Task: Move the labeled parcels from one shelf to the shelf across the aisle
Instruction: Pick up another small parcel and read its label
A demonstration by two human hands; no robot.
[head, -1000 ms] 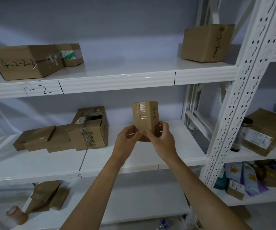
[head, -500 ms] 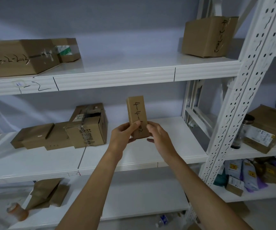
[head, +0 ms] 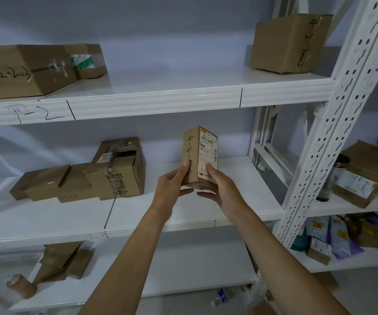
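Your left hand [head: 172,186] and right hand [head: 221,189] grasp the small upright brown cardboard parcel [head: 199,155]; it hangs above the white metal shelf [head: 240,178].

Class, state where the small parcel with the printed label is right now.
In the head view the small parcel is centre frame, held upright by the left hand and right hand in front of the middle shelf.

A parcel storeroom is shown: white perforated-steel shelving [head: 333,123] is stocked with brown cardboard boxes [head: 290,44] marked with handwritten codes.
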